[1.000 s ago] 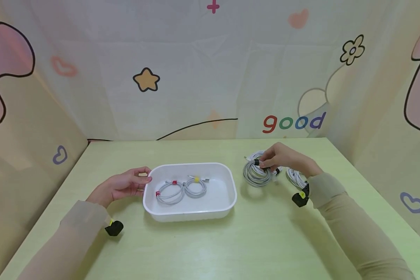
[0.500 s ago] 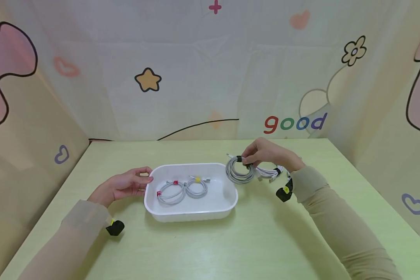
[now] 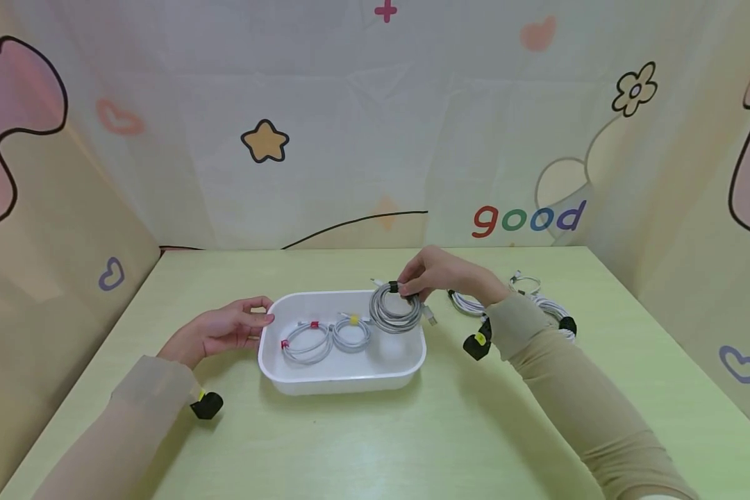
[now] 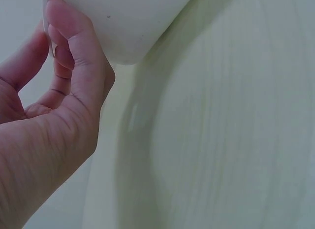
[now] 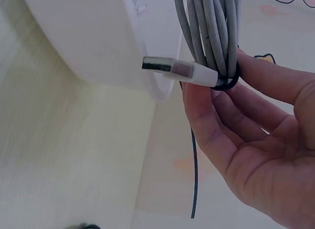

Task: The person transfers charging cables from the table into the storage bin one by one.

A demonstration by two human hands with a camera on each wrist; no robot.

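Note:
My left hand pinches the left rim of a white plastic bin between thumb and fingers; the left wrist view shows the bin's rim caught there. Inside, two coiled cables lie side by side: a grey cable with red ties and a smaller one with a yellow tie. Over the bin's right end, my right hand pinches a thicker coiled grey USB cable by its black ties. In the right wrist view its USB plug sticks out beside the fingers.
On the table at right, more bundled white cables lie, partly hidden behind my right forearm. Another bundle has a black tie. A patterned cloth backdrop stands behind the table and along both sides.
My right hand has carried the coiled grey USB cable leftward, from the bundles at right to over the bin's right end. My left hand keeps its hold on the rim.

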